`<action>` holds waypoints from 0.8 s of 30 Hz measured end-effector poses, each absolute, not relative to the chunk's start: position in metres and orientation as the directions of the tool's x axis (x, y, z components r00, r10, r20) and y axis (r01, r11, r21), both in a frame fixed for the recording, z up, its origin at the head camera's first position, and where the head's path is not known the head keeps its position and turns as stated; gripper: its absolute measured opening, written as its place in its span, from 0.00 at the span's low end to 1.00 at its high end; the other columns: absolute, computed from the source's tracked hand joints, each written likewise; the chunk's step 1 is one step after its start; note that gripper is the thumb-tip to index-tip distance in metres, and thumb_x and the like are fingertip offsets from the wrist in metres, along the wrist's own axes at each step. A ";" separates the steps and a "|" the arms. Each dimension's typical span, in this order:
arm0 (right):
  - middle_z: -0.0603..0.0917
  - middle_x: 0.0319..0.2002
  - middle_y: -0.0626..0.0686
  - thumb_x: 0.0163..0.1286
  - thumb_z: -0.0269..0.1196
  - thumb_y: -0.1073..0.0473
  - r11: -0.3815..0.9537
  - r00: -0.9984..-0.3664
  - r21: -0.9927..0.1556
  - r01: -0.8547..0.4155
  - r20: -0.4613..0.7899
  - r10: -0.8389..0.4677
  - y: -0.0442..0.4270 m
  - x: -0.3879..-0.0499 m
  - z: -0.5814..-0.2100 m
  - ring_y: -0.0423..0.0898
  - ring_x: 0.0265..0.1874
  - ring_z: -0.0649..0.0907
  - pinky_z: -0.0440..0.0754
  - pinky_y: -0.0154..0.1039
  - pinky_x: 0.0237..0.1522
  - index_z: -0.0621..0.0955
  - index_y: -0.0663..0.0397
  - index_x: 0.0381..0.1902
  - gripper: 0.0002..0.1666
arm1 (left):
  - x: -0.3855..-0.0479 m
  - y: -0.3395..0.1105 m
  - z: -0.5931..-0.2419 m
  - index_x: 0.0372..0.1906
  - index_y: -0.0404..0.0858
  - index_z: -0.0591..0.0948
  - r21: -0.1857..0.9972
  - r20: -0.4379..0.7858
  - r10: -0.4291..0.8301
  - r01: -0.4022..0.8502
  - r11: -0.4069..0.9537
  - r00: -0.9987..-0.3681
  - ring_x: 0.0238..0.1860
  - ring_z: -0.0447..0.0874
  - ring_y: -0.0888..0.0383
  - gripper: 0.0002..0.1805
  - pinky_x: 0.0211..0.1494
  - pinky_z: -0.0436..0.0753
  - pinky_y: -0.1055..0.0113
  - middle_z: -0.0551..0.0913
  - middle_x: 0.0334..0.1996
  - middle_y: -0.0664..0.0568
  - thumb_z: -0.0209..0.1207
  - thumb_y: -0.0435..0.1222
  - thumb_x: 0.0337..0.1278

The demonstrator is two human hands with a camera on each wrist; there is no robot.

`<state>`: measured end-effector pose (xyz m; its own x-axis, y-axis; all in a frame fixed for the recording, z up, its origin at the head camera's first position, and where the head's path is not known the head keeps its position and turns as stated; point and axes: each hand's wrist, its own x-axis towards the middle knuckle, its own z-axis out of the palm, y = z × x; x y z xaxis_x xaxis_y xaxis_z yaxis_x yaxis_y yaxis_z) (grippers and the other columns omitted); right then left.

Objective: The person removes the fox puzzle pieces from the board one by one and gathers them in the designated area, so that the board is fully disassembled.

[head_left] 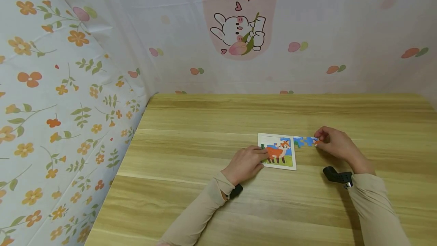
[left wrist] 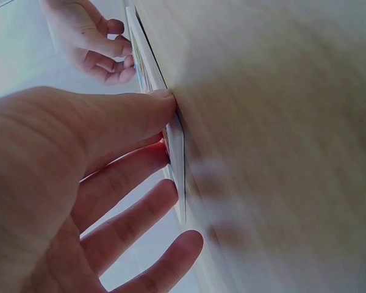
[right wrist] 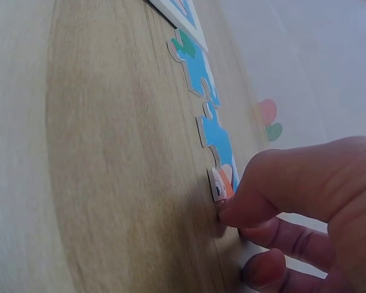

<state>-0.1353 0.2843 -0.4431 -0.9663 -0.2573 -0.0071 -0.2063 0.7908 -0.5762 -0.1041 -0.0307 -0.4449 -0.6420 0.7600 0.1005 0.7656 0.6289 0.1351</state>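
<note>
A flat picture puzzle [head_left: 278, 158] of an orange fox lies in a white frame on the table, its upper left part pale and without picture pieces. My left hand [head_left: 247, 162] rests on the puzzle's left side, fingers extended over the picture; its thumb [left wrist: 161, 104] touches the frame's edge in the left wrist view. Right of the frame, loose pieces lie in a row: a green-and-blue piece [right wrist: 192, 58], then a blue piece [right wrist: 215, 131]. At the row's right end, my right hand [head_left: 336, 145] pinches a puzzle piece [right wrist: 219, 183] showing an orange-and-white face with an eye.
The wood-grain table [head_left: 191, 132] spreads around the puzzle on all sides. A printed cloth [head_left: 324, 29] hangs behind its far edge, and a floral cloth [head_left: 61, 132] hangs at the left. A black wrist camera mount [head_left: 336, 175] sticks out beside the right wrist.
</note>
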 end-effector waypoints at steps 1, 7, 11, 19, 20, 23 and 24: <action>0.76 0.27 0.51 0.53 0.63 0.69 0.791 -0.966 -0.576 -0.205 -0.009 -0.258 0.284 -0.135 -0.443 0.46 0.26 0.74 0.69 0.40 0.29 0.77 0.66 0.34 0.10 | -0.104 -0.031 -0.445 0.57 0.46 0.79 0.135 0.099 0.760 0.766 0.629 -0.642 0.57 0.73 0.58 0.19 0.52 0.75 0.68 0.75 0.58 0.56 0.58 0.39 0.61; 0.76 0.28 0.52 0.53 0.63 0.69 0.792 -0.968 -0.579 -0.195 -0.016 -0.250 0.285 -0.135 -0.442 0.46 0.27 0.74 0.70 0.41 0.30 0.77 0.67 0.36 0.11 | -0.105 -0.031 -0.445 0.57 0.46 0.79 0.127 0.100 0.763 0.769 0.626 -0.638 0.57 0.73 0.57 0.19 0.52 0.75 0.68 0.76 0.58 0.56 0.59 0.39 0.60; 0.76 0.30 0.53 0.55 0.62 0.69 0.796 -0.976 -0.580 -0.175 -0.006 -0.219 0.288 -0.134 -0.441 0.48 0.28 0.75 0.70 0.41 0.30 0.77 0.67 0.39 0.13 | -0.105 -0.030 -0.445 0.57 0.47 0.79 0.127 0.100 0.764 0.769 0.626 -0.638 0.57 0.73 0.57 0.19 0.52 0.75 0.68 0.76 0.58 0.56 0.59 0.39 0.60; 0.77 0.31 0.55 0.56 0.58 0.69 0.788 -0.979 -0.583 -0.195 0.062 -0.196 0.290 -0.132 -0.430 0.44 0.23 0.74 0.69 0.36 0.23 0.77 0.67 0.40 0.12 | -0.105 -0.030 -0.445 0.57 0.46 0.79 0.125 0.093 0.762 0.767 0.630 -0.641 0.57 0.73 0.57 0.19 0.53 0.74 0.68 0.76 0.58 0.56 0.59 0.40 0.60; 0.77 0.31 0.55 0.57 0.58 0.69 0.789 -0.977 -0.579 -0.205 0.076 -0.198 0.289 -0.132 -0.429 0.44 0.22 0.73 0.68 0.36 0.22 0.77 0.67 0.40 0.12 | -0.105 -0.030 -0.445 0.57 0.46 0.79 0.124 0.093 0.762 0.766 0.630 -0.641 0.57 0.73 0.57 0.19 0.53 0.74 0.68 0.76 0.58 0.56 0.59 0.40 0.60; 0.77 0.31 0.54 0.59 0.58 0.68 0.786 -0.974 -0.575 -0.225 0.103 -0.204 0.283 -0.132 -0.425 0.43 0.22 0.73 0.68 0.35 0.21 0.77 0.67 0.40 0.11 | -0.105 -0.030 -0.444 0.57 0.46 0.79 0.123 0.098 0.761 0.767 0.630 -0.641 0.57 0.73 0.57 0.19 0.52 0.75 0.68 0.76 0.57 0.56 0.59 0.40 0.60; 0.77 0.31 0.54 0.59 0.58 0.68 0.787 -0.972 -0.573 -0.231 0.107 -0.207 0.281 -0.132 -0.424 0.43 0.21 0.73 0.69 0.35 0.21 0.77 0.67 0.40 0.10 | -0.104 -0.030 -0.445 0.57 0.46 0.79 0.124 0.099 0.761 0.767 0.630 -0.641 0.57 0.73 0.57 0.19 0.52 0.75 0.68 0.76 0.57 0.56 0.59 0.40 0.60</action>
